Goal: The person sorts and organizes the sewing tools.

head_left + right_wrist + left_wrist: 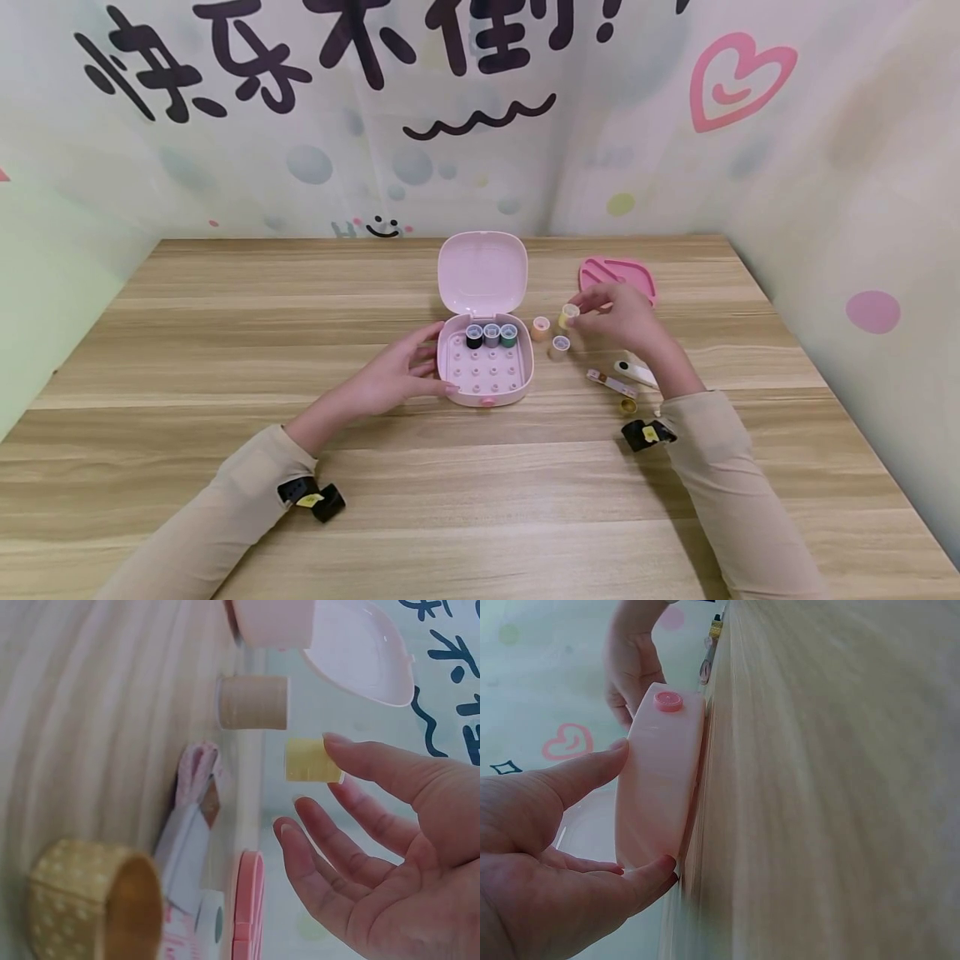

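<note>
A small pink sewing box stands with its lid raised. Inside, black, grey-blue and green thread spools sit on pegs in the back row, with bare pegs in front. My left hand grips the box's left side, thumb at the front rim and fingers along the wall. Between thumb and fingertip, my right hand pinches a yellow thread spool, held above the table in the right wrist view. Beside the box stand an orange spool and a beige spool.
A bright pink compartment tray lies behind my right hand. Nearer me are a slim white piece with a dark dot, a narrow white-and-brown strip and a gold thimble. A printed wall cloth backs the table.
</note>
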The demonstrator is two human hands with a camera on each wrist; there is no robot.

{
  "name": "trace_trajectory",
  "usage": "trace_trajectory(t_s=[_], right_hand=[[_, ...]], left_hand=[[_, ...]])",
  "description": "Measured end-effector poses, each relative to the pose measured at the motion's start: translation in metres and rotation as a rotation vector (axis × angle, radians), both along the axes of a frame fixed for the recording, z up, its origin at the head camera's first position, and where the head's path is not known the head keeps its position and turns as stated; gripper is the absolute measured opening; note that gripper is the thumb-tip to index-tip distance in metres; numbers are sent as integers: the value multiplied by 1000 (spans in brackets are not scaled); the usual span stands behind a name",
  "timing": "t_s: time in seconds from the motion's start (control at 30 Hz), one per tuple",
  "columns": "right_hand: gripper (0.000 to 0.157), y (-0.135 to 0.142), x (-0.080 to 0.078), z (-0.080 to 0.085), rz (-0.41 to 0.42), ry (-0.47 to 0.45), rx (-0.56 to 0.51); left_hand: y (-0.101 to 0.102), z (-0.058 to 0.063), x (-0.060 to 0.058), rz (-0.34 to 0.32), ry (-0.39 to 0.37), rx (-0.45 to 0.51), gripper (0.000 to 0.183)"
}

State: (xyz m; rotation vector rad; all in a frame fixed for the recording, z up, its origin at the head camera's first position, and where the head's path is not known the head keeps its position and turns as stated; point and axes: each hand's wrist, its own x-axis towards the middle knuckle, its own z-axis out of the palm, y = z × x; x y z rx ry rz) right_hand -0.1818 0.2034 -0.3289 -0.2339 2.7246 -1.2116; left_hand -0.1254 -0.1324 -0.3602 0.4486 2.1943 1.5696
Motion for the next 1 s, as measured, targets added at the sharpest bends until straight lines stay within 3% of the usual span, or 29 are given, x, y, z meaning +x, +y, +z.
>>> trace_trajectory(t_s=[1.0], right_hand=[[32,-33,11,25,77,61,-49]], left_hand=[[1,0,0,-1,2,8,94]])
